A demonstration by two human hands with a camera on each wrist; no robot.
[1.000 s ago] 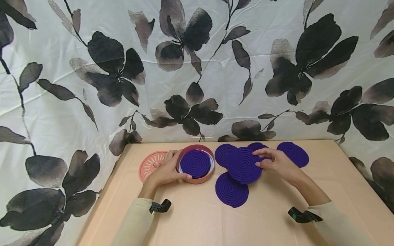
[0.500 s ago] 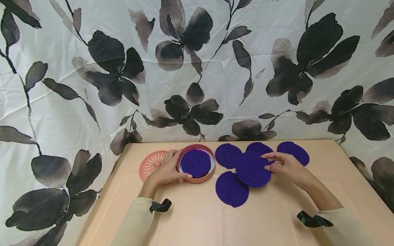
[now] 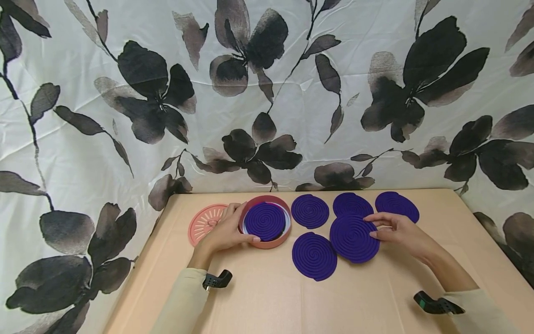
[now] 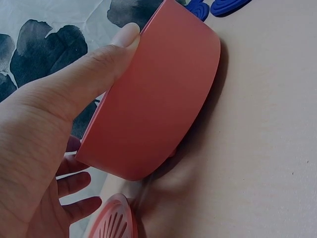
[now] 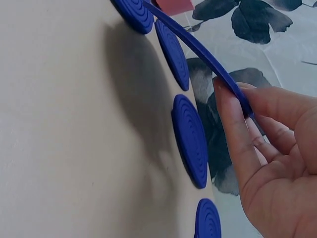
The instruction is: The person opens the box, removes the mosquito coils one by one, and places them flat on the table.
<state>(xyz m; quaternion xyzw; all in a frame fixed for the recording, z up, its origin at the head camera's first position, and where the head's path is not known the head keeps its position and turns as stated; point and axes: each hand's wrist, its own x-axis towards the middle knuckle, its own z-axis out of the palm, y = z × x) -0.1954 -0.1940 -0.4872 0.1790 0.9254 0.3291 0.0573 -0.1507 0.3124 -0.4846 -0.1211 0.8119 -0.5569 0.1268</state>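
Note:
My left hand (image 3: 227, 229) grips a round reddish-pink mosquito coil holder (image 3: 269, 246), thumb at its near rim and fingers behind its left side. Inside it lies a purple-blue mosquito coil (image 3: 264, 221) with a white edge showing round it. Another spiral mosquito coil (image 3: 354, 239) is pinched at its right edge between the thumb and fingers of my right hand (image 3: 400, 232). In the right wrist view this held coil (image 5: 198, 49) appears edge-on, raised over the table with a shadow below. The holder's plain side wall (image 4: 153, 94) fills the middle of the left wrist view.
A pink slotted lid (image 3: 204, 225) lies left of the holder, partly behind my left hand. More coils rest on the table: one right of the holder (image 3: 309, 211), one nearer me (image 3: 314, 256), one behind the held coil (image 3: 352, 202), one farther right (image 3: 396, 206). A floral cloth (image 3: 250, 106) hangs behind.
My right hand has moved the pinched coil to the right and slightly toward me, uncovering more of the coils around it. The left hand and the holder stay put.

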